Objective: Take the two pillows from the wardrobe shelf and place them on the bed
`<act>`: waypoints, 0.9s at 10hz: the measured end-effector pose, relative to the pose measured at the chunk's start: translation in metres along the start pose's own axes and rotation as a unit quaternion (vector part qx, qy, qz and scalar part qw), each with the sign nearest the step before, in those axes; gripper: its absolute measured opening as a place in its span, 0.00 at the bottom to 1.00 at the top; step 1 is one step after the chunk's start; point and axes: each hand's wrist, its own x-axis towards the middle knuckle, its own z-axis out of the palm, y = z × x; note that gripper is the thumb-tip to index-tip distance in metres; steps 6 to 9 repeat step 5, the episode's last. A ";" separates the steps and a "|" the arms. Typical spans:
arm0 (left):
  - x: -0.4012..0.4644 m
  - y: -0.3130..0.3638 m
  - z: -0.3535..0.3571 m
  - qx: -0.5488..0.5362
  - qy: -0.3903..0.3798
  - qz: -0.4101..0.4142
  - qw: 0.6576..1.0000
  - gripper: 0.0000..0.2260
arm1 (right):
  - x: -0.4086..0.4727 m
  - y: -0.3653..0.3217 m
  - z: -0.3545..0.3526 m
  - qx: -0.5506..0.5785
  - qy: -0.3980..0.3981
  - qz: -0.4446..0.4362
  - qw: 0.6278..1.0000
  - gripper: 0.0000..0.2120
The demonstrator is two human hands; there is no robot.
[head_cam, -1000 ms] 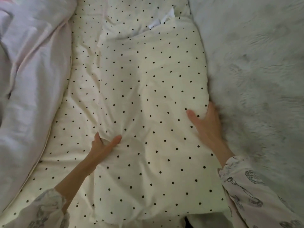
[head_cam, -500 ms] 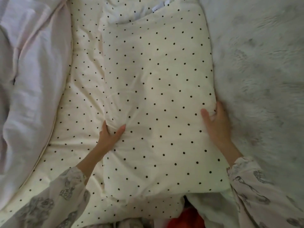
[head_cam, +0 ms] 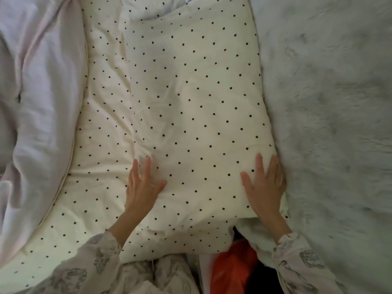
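We're looking straight down at the cream, black-dotted, plump rectangular pillow [head_cam: 195,115], lying flat on the bed, on top of a matching cream dotted cover [head_cam: 101,145]. Our left hand [head_cam: 142,187] rests on the pillow's near left edge — fingers straight and spread, thumb out to the side, nothing gripped. Our right hand [head_cam: 265,185] lies flat on the near right corner, fingers straight and close together, its outer edge touching the pale grey fluffy blanket [head_cam: 331,124] that runs along the pillow's right side. So the grip on both sides is apart, palms down on fabric. A crumpled pale pink duvet [head_cam: 36,102] sits to the left of the dotted cover. Below the pillow's near edge, between our patterned sleeves, a bit of orange-red fabric [head_cam: 231,270] shows — we can't tell what it is.
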 end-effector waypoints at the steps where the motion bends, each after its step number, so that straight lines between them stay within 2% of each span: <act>1: -0.009 0.007 0.008 0.146 -0.015 0.141 0.979 0.37 | -0.005 -0.001 -0.001 -0.014 -0.015 0.008 1.000 0.32; 2: -0.010 0.016 0.018 0.250 -0.043 0.186 0.949 0.37 | -0.005 -0.005 -0.001 -0.012 -0.028 0.018 0.999 0.32; 3: -0.006 0.025 0.019 0.285 -0.077 0.173 0.940 0.38 | -0.003 -0.009 -0.006 0.007 -0.052 0.037 0.998 0.32; 4: -0.001 0.027 0.013 0.268 -0.115 0.159 0.943 0.39 | -0.008 -0.019 -0.013 0.052 -0.087 0.060 0.993 0.33; 5: -0.001 0.027 0.006 0.261 -0.140 0.155 0.942 0.40 | -0.002 -0.033 -0.052 0.159 -0.166 0.098 0.968 0.31; 9: -0.001 0.027 0.006 0.261 -0.140 0.155 0.942 0.40 | -0.002 -0.033 -0.052 0.159 -0.166 0.098 0.968 0.31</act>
